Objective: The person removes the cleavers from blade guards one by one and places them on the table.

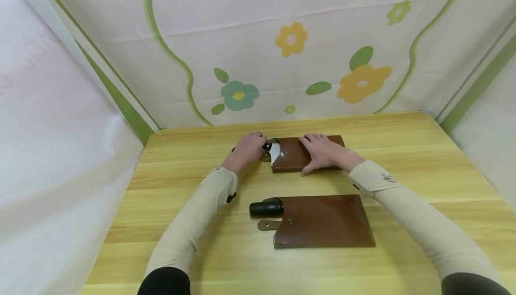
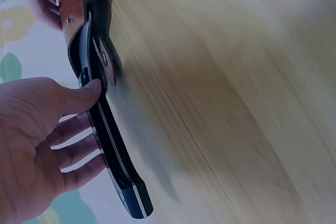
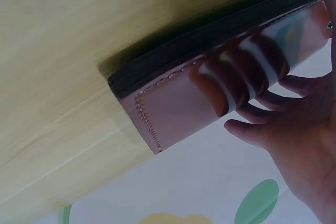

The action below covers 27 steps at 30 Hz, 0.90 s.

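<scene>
At the far side of the table, my left hand [image 1: 247, 150] pinches the black, riveted handle of a cleaver [image 1: 275, 152]. A strip of its shiny blade shows at the mouth of a brown leather sheath [image 1: 291, 157]; the rest is hidden inside. In the left wrist view, the thumb lies on one side of the handle [image 2: 116, 140] with the fingers on the other. My right hand [image 1: 324, 152] rests spread over the sheath, its fingers fairly straight. Stitching runs along the sheath's edges [image 3: 173, 108] in the right wrist view.
A larger brown leather sheath [image 1: 326, 223] lies nearer on the wooden table [image 1: 169, 214], a black handle [image 1: 266, 208] sticking out of its left end beside a snap strap [image 1: 268, 225]. A white flowered curtain [image 1: 258, 53] hangs behind the table's far edge.
</scene>
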Tool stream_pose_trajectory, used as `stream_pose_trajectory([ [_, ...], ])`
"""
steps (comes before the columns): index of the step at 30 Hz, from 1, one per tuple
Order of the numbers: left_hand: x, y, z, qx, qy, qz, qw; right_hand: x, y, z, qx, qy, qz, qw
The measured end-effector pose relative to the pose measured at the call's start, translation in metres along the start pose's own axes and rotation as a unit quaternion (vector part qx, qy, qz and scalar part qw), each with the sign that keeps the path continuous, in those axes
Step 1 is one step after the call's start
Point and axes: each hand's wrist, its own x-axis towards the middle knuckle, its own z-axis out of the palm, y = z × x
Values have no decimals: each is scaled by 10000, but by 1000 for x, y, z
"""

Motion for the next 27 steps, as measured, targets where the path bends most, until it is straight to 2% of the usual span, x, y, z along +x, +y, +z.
stream_pose_trajectory([
  [7, -6, -6, 0, -9, 73, -19, 10000, -6, 7, 1, 24, 98, -4, 9999],
  [27, -15, -16, -4, 31, -45, -131, 9999, -20, 21, -4, 31, 259, -25, 9997],
])
